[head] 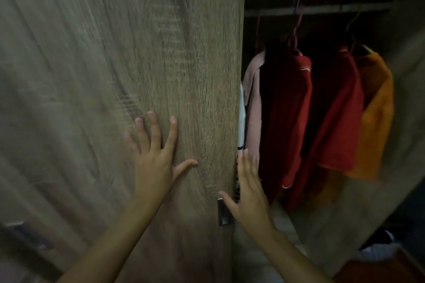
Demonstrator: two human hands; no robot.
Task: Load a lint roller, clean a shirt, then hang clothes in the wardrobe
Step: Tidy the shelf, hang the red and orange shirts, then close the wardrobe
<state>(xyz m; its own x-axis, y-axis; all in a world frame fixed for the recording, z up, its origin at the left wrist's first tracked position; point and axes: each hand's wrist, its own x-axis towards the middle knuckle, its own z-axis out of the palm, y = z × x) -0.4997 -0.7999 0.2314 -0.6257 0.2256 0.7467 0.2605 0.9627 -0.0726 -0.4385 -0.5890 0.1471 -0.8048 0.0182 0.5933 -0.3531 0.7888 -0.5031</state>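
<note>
A wood-grain wardrobe door fills the left and middle of the view. My left hand lies flat on its face with fingers spread. My right hand rests with straight fingers on the door's right edge, just above a small metal handle. To the right the wardrobe stands open and dark. Inside, on a rail, hang a pink garment, two red garments and an orange one. No lint roller is in view.
A white patterned cloth shows at the door's edge behind the pink garment. The wardrobe's right side panel stands at the far right. Dark and white items lie low at the right, beside a reddish floor.
</note>
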